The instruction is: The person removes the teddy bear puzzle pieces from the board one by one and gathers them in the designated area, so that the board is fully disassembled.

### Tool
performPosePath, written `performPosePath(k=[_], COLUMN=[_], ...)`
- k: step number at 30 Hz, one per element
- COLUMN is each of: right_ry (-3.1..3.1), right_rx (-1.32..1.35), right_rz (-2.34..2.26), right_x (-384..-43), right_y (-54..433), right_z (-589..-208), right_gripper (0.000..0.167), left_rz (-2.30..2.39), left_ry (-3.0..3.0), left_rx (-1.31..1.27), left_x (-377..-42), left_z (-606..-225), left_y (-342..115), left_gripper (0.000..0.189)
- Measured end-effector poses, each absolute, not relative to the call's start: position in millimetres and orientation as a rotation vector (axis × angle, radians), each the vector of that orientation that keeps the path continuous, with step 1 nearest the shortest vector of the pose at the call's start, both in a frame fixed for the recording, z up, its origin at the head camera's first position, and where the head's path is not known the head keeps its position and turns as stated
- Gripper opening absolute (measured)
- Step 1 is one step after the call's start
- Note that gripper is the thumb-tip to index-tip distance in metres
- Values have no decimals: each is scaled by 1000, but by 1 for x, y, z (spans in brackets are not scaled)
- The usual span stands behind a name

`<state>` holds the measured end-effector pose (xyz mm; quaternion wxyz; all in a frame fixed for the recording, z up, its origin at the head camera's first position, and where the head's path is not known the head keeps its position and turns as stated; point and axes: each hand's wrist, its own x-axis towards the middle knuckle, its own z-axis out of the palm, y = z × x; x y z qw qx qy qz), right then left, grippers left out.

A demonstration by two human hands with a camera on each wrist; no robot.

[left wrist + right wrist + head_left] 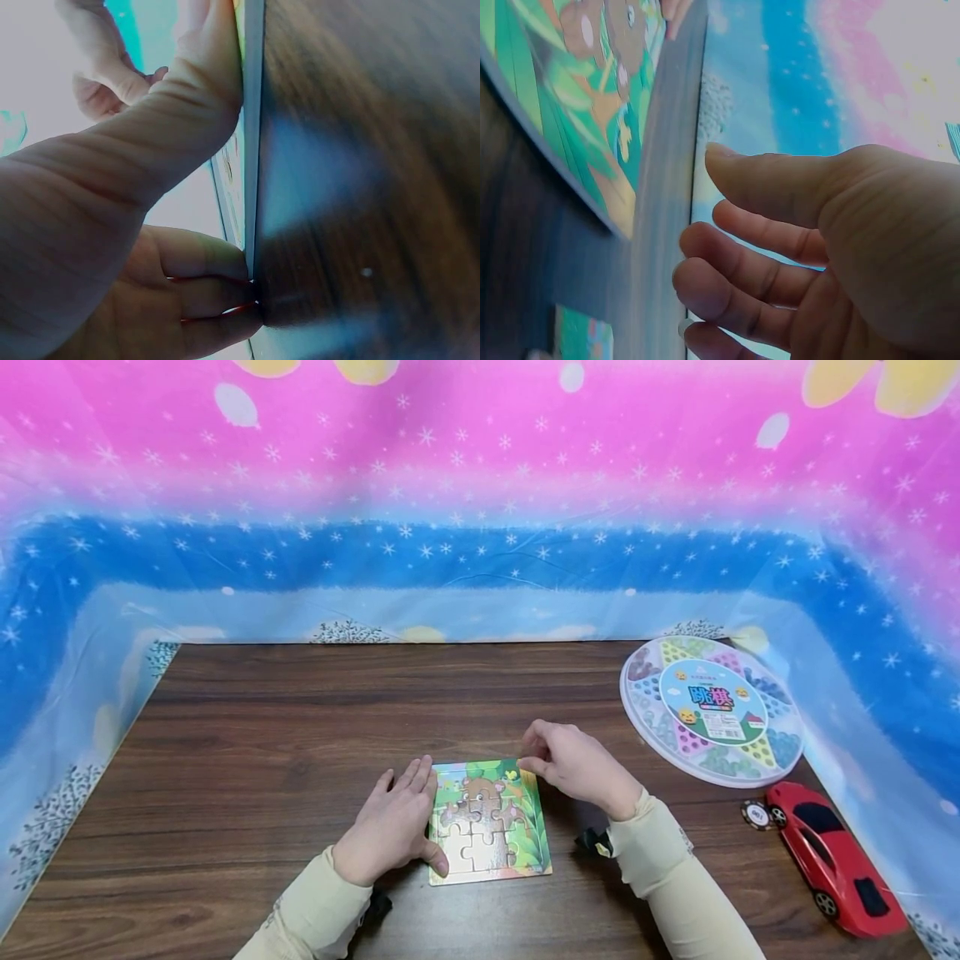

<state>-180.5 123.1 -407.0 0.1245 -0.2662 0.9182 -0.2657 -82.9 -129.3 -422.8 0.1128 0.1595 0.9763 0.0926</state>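
A square jigsaw puzzle (491, 822) with a brown bear on green lies flat on the table, its interlocking pieces inside a printed border. My left hand (393, 831) rests along the puzzle's left edge. Its fingers are fairly straight and point away from me, and the thumb lies over the lower left corner. In the left wrist view, fingertips (244, 319) of that hand touch the tabletop beside the board. At the top right corner is my right hand (577, 768). Its fingers are loosely bent, and the right wrist view shows nothing between thumb and fingers.
A round Chinese checkers set (712, 710) lies at the back right of the brown table (300, 718). In front of it are a poker chip (756, 815) and a red toy car (836, 860). A small green printed piece (583, 334) shows low in the right wrist view. A patterned curtain (480, 552) surrounds the table.
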Motion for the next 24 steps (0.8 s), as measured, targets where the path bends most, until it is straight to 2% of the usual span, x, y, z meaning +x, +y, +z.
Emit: performPosePath(k=[9, 24], right_ry=[2682, 2667], right_rx=[-879, -923], right_rz=[-731, -638], right_x=[-172, -164], right_y=[110, 99], right_z=[-412, -418], right_gripper=[20, 33], left_rz=[271, 268], left_ry=[2857, 2844], left_rx=[457, 448], left_x=[-83, -83], left_z=[-422, -420], left_y=[-129, -128], left_gripper=[125, 125])
